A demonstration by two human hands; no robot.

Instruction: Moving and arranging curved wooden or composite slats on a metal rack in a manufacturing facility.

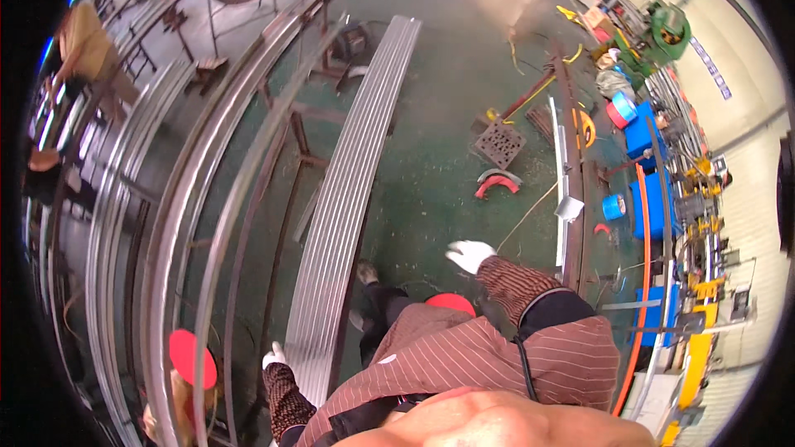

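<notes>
My left hand, in a white glove, is low at the left edge of a long stack of ribbed silver metal profiles. Its fingers show small and look outstretched; whether they touch the profiles I cannot tell. Out to the right, my right hand, also white-gloved, hangs over the green floor with its fingers apart and nothing in them. Brown patterned sleeve covers reach up both forearms. The stack runs away from me, slightly to the right. A red round stool seat shows just beyond my apron.
Long metal bars lie on a rack at left, with a red disc nearby. A perforated metal block and a red-and-grey curved piece are on the floor ahead. Blue bins line the right. A person stands far left.
</notes>
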